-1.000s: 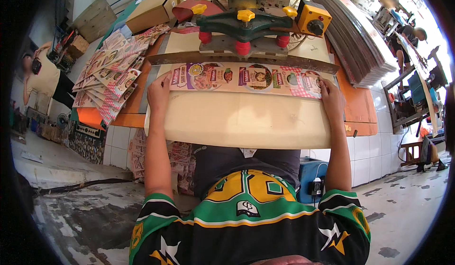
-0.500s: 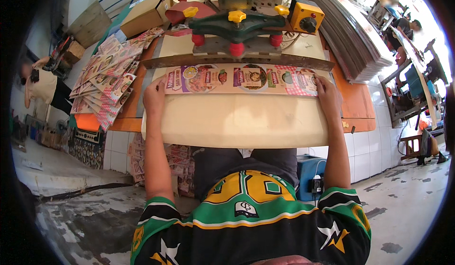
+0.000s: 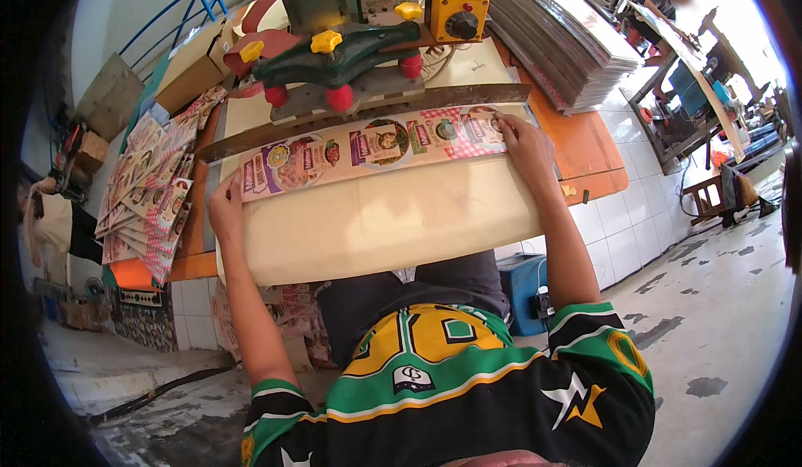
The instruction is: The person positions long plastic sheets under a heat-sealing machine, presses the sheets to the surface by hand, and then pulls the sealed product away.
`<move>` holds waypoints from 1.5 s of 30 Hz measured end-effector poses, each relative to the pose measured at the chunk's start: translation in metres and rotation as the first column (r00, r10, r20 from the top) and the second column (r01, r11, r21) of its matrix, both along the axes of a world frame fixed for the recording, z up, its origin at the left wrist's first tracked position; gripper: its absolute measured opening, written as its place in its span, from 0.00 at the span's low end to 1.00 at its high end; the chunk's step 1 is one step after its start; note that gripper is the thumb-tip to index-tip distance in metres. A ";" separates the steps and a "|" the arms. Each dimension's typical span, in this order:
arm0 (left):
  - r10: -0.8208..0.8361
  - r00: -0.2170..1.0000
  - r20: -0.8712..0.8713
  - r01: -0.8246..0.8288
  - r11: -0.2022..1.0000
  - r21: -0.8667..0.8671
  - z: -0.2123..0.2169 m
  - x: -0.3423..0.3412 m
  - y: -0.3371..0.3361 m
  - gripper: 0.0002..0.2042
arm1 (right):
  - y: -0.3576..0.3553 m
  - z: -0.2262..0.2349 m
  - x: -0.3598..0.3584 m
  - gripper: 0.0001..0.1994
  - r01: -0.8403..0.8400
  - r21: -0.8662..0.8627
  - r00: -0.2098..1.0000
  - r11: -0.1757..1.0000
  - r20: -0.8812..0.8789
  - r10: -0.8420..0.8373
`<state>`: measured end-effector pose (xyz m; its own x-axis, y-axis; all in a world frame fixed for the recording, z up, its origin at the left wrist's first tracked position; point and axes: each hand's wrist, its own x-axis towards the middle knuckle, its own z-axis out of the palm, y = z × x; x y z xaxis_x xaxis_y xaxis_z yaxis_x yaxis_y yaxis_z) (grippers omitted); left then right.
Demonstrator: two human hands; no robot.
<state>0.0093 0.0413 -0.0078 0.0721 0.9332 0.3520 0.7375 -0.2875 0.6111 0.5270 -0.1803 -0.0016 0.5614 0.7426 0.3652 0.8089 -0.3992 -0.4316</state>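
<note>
Both hands are flat on a long printed strip of colourful packaging, laid across the far edge of a cream-coloured board that sits right in front of the person. The left hand is at about 9 o'clock, fingers spread and pressing down on the strip's left end, not clenched and not really gripping anything. The right hand is out at about 2 o'clock, fingers stretched over the strip's right end where the red checked print is, pinning it down too. Whether any fingertip is curled under the strip's edge, I can't tell from here.

The strip runs slightly uphill from left to right and lies just beside a long metal bar, which sits right at its far edge. Above that bar, at 12 o'clock, is a green machine head with red and yellow knobs, and a yellow control box with a black dial next to it.

Off at 9 to 10 o'clock there's a fanned pile of printed sheets on the orange tabletop. At 1 o'clock a tall stack of grey sheets leans back. A blue box sits on the floor under the tabletop, by the person's right leg.
</note>
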 end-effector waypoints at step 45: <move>-0.036 0.999 0.000 0.036 0.997 0.069 -0.005 -0.002 -0.042 0.15 | -0.020 0.005 -0.015 0.15 -0.048 0.100 0.992 0.994 -0.108 0.059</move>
